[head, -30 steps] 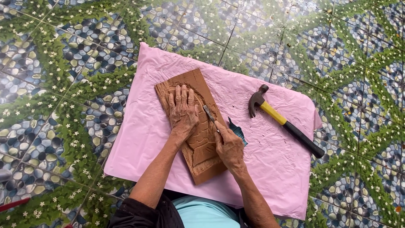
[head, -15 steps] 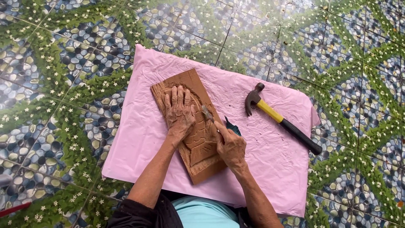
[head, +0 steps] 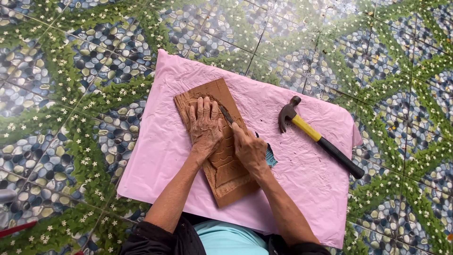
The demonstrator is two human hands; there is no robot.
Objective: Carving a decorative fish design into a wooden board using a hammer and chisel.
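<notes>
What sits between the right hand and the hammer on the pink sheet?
Nothing visible. Only bare pink sheet lies between the right hand, gripping a chisel on the wood panel, and the hammer.

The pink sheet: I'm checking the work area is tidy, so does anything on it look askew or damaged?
Nothing looks damaged. The pink sheet is crumpled and lies askew to the floor tiles. The wooden panel lies diagonally under the left hand and right hand, which holds a thin tool. The hammer lies untouched nearby.
</notes>
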